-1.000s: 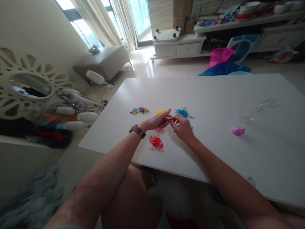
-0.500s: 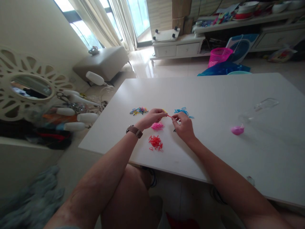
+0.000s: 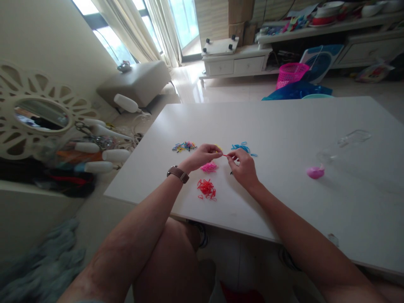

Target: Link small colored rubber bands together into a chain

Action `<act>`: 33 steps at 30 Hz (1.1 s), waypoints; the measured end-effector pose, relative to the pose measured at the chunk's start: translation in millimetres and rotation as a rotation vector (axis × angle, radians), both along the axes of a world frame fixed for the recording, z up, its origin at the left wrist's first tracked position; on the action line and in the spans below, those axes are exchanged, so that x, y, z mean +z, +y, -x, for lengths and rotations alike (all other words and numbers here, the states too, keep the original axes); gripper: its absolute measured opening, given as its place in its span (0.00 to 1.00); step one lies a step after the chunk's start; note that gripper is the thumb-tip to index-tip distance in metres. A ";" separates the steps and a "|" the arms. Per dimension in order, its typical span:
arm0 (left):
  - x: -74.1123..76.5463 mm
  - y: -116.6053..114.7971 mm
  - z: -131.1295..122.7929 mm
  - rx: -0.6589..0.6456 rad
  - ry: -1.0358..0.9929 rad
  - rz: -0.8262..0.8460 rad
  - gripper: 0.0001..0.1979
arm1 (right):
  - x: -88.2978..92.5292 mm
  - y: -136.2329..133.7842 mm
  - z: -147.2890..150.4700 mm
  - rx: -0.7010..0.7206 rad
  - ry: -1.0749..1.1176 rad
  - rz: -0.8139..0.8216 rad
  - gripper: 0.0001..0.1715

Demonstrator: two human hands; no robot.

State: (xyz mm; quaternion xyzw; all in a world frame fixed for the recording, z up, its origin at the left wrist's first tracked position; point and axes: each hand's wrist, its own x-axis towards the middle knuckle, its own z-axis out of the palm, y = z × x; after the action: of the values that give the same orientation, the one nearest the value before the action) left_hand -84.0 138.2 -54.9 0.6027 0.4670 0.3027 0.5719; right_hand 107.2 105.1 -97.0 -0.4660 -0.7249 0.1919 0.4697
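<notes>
Between my two hands a small red rubber band [image 3: 224, 155] is stretched a little above the table. My left hand [image 3: 205, 155] pinches one end of it, and my right hand [image 3: 242, 165] pinches the other. Just below my left hand lies a pile of pink bands [image 3: 208, 167], with a pile of red bands [image 3: 206, 189] nearer to me. Blue bands [image 3: 241, 148] lie behind my right hand. A mixed-colour pile [image 3: 184, 146] sits to the left. Yellow bands [image 3: 219, 148] show partly behind my left fingers, and something black [image 3: 231, 172] peeks out beside my right hand.
The white table [image 3: 284, 126] carries a pink object [image 3: 315, 172] and a clear plastic container [image 3: 353, 138] on the right. Another small clear piece [image 3: 333, 240] lies near the front edge, by my right forearm. Beyond the table stands a pink basket [image 3: 292, 75].
My hands stay almost in place, drawn slightly closer together, and the red band between them shows shorter. The piles have not moved on the table.
</notes>
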 end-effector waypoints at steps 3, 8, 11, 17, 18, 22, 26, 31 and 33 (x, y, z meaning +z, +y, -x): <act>-1.1 0.6 0.9 0.005 -0.002 0.007 0.17 | 0.8 -1.0 0.2 0.016 -0.002 0.001 0.05; -4.1 1.7 2.8 -0.009 -0.020 -0.004 0.16 | 0.2 -1.7 0.4 0.015 -0.012 0.000 0.02; -4.0 1.4 2.8 -0.011 -0.020 -0.002 0.15 | 0.5 -1.5 0.4 0.006 -0.006 0.013 0.02; 1.9 -1.2 1.4 -0.006 0.002 0.009 0.14 | 1.6 -1.5 0.0 0.009 -0.014 0.025 0.05; 2.7 -1.3 1.5 -0.004 0.003 0.014 0.14 | 1.3 -1.3 0.0 0.008 -0.014 0.023 0.05; 2.6 0.8 2.8 0.058 -0.080 0.045 0.13 | 0.9 -1.7 0.2 0.053 -0.015 0.023 0.05; 0.1 4.3 4.3 0.267 -0.262 0.227 0.09 | 3.7 -6.7 2.1 0.303 -0.081 0.014 0.04; -0.3 5.8 4.5 0.385 -0.428 0.478 0.11 | 5.1 -14.2 5.4 0.657 -0.201 0.016 0.06; 0.3 5.5 4.0 0.394 -0.443 0.508 0.08 | 3.7 -15.3 6.1 0.721 -0.224 0.026 0.06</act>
State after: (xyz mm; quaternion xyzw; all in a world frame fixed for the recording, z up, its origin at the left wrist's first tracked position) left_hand -88.0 143.7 -54.7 0.2606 0.4992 0.4043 0.7207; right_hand 101.1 89.8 -93.3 -0.2047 -0.8868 0.3019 0.2836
